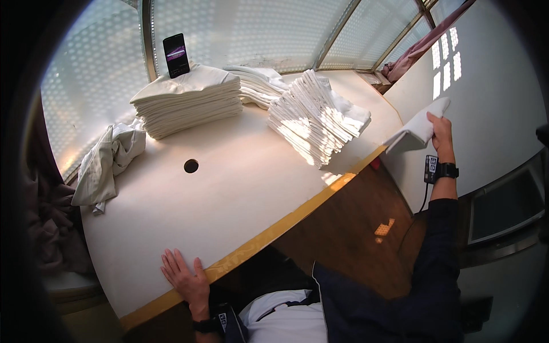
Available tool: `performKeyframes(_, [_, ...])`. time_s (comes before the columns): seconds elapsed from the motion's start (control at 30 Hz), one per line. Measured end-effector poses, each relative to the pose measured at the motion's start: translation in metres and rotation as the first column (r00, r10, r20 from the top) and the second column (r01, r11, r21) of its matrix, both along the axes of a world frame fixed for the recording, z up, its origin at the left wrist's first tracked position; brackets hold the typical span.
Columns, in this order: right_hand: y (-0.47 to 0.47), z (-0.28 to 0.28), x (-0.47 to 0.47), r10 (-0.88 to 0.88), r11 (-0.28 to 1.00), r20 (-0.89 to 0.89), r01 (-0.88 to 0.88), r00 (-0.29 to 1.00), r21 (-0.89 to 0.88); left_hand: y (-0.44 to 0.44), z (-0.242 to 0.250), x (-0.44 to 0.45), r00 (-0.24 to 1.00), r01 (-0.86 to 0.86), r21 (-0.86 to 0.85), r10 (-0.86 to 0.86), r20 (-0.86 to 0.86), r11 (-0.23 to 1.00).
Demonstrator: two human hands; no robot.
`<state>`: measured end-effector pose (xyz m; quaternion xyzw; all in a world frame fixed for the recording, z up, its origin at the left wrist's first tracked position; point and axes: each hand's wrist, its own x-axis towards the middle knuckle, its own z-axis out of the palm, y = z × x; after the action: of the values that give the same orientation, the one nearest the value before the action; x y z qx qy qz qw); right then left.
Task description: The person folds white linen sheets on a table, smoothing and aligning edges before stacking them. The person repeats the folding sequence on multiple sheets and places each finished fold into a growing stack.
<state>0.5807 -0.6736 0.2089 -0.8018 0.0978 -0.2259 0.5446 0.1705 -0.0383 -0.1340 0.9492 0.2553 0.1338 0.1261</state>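
Observation:
My right hand (441,132) is stretched out to the right, gripping a folded white cloth (414,128) by one end. That cloth hangs beyond the table's right end, in front of a white panel. My left hand (184,274) lies palm down near the front edge of the white table (206,214), its fingers apart and nothing in it. Closest to the held cloth is a slanting stack of folded white cloths (315,120), partly in sunlight. Behind and left of it stands a tall, neat stack of cream folded cloths (188,103).
A smartphone (176,55) leans upright on the cream stack. More folded cloths (259,85) lie between the stacks. A crumpled cloth (107,158) rests at the table's left. The tabletop has a round hole (191,166). Windows (248,34) rise behind; a white panel (484,107) stands right.

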Motion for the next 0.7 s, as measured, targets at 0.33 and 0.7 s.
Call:
performKeyframes(0.33, [0.088, -0.118, 0.116, 0.19, 0.748, 0.037, -0.169, 0.981, 0.642, -0.002, 0.004, 0.001, 0.999, -0.019, -0.057, 0.021, 0.034, 0.998])
performKeyframes(0.7, [0.136, -0.162, 0.07, 0.028, 0.877, -0.004, -0.023, 1.0, 0.479, -0.003, 0.004, 0.002, 0.999, -0.026, -0.031, 0.027, 0.035, 0.999])
